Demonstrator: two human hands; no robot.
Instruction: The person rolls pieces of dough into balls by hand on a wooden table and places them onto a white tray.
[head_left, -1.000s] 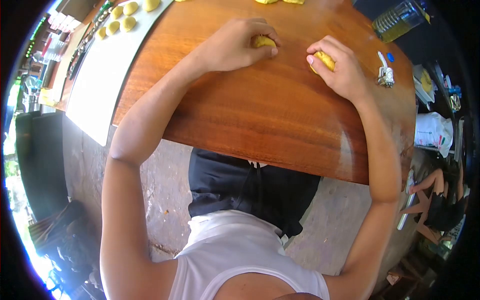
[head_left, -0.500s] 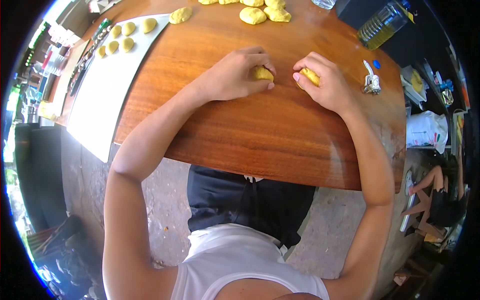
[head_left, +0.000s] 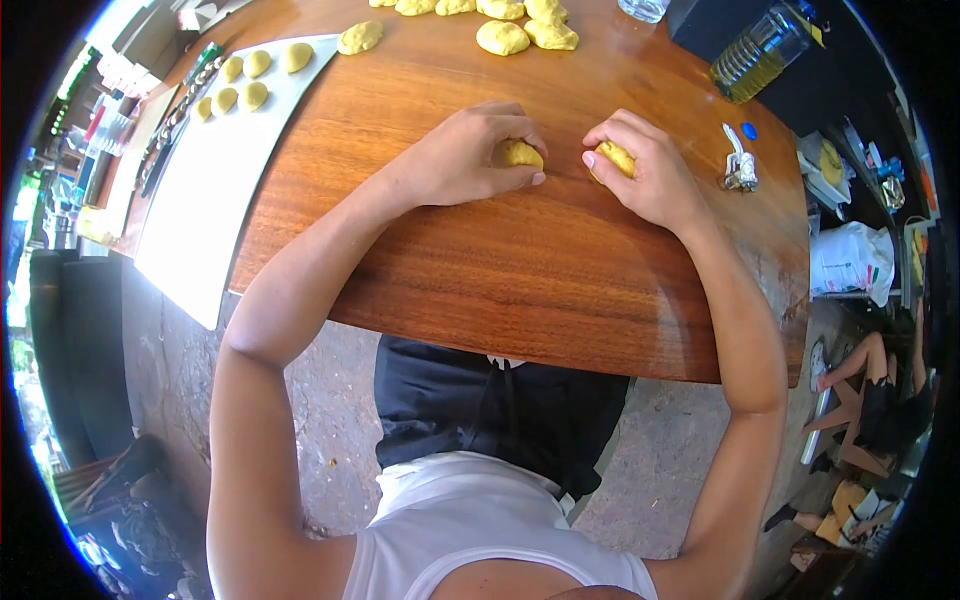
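Both hands are over the wooden table (head_left: 480, 260), each cupped around its own piece of yellow dough. My left hand (head_left: 468, 150) curls over one dough ball (head_left: 522, 155), whose surface shows between thumb and fingers. A second dough ball (head_left: 616, 158) sits in my right hand (head_left: 645, 175), partly covered by the fingers and thumb. The hands are apart, with bare wood between them. Beyond them lie several larger dough lumps (head_left: 502, 38) at the far side. One more lump (head_left: 360, 37) rests beside the white tray.
A white tray (head_left: 200, 210) on the left carries several small dough balls (head_left: 256, 63). An oil bottle (head_left: 755, 60), a glass (head_left: 643, 8), a blue cap (head_left: 749, 130) and a small white-and-metal object (head_left: 738, 165) stand to the right. Another person's legs (head_left: 860, 370) show at far right.
Both hands keep their cupped hold on the dough, with only slight shifts in finger position. The view has tilted a little. More of another person's limbs shows at the lower right.
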